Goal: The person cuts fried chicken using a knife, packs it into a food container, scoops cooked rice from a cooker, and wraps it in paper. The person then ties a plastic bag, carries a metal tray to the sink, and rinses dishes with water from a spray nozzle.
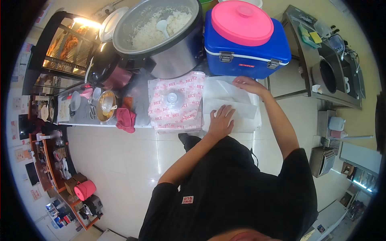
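My left hand [220, 122] lies with spread fingers on a white paper sheet [243, 110], near its front edge. Across the stack of white paper [213, 85], my right hand [250, 86] is at the far right corner, its fingers bent together against the paper edge. Exactly how much paper is between those fingers is partly hidden. Just left of the white stack is a pile of printed pink-and-white wrapping paper [161, 110], with a clear plastic lid or cup [172, 97] on top of it.
Behind the papers stand a large rice cooker [173, 60] full of rice with a white scoop [163, 27], and a blue cooler box [245, 64] under a pink lid [242, 20]. Farther left are a pink cloth [125, 119], a metal bowl [105, 114] and scissors [93, 112].
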The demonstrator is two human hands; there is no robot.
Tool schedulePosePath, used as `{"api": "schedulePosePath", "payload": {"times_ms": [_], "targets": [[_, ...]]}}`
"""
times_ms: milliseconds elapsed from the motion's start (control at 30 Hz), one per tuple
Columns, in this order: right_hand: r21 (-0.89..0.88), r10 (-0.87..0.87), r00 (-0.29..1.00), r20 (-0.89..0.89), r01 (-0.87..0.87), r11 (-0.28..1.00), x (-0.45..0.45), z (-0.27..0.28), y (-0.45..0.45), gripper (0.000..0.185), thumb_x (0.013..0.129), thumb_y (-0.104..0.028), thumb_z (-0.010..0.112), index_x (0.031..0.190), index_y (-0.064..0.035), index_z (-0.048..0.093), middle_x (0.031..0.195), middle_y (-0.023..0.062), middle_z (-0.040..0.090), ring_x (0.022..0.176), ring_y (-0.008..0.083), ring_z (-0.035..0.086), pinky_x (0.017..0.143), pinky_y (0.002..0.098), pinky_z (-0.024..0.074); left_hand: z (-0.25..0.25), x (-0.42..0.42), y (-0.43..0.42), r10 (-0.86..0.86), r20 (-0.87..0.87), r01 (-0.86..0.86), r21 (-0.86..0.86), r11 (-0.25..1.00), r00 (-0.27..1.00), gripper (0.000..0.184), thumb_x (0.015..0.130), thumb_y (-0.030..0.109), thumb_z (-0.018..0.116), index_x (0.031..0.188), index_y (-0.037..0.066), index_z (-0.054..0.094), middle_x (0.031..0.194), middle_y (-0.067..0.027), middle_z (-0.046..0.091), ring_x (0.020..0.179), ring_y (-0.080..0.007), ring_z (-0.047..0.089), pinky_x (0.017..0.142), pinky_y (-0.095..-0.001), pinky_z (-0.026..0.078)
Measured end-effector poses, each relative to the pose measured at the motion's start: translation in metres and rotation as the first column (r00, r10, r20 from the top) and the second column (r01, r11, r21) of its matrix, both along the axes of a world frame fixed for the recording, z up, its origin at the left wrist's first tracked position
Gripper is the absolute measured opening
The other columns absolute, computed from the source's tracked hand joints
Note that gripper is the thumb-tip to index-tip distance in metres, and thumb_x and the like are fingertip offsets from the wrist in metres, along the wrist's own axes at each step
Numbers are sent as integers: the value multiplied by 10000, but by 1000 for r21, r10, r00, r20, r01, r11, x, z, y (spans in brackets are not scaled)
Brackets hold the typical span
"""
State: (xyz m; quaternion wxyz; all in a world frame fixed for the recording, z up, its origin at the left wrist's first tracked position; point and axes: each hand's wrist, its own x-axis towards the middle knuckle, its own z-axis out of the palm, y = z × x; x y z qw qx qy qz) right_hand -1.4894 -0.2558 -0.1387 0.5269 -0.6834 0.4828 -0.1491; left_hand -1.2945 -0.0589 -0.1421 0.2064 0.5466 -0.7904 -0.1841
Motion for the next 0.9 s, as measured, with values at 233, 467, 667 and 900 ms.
{"api": "schedulePosePath", "payload": {"times_ms": [233,467,667,900], "targets": [[112,539,634,-554,-585,803,66,3,-48,301,801,-327,727,820,-27,714,738,112,644,745,230,650,692,381,514,-1,5,-1,-47,29,46,19,999,998,536,878,250,606,1388,130,489,1503,-81,414,1417,-267,362,1104,-556,247],[-410,392,789,-473,-591,694,45,31,20,109,787,-129,668,849,-81,743,1004,96,703,887,284,671,798,418,520,-11,9,-1,-46,50,48,-50,998,998,578,867,261,618,1406,114,472,1513,-78,400,1415,-266,366,1109,-573,244],[-638,144,847,-512,-487,597,16,4,113,319,835,-119,617,1142,-42,662,1227,114,657,1057,290,651,993,438,476,-15,12,-2,-73,55,73,6,997,996,584,847,251,642,1393,114,485,1430,-96,465,1356,-267,425,1104,-553,262],[-644,-30,868,-496,-344,684,19,-1,164,547,812,-122,618,1335,13,532,1447,190,483,1283,333,501,1084,494,377,20,16,-17,-41,-116,23,-148,989,992,555,858,202,631,1391,115,503,1439,-107,465,1376,-284,405,1158,-510,239]]}}
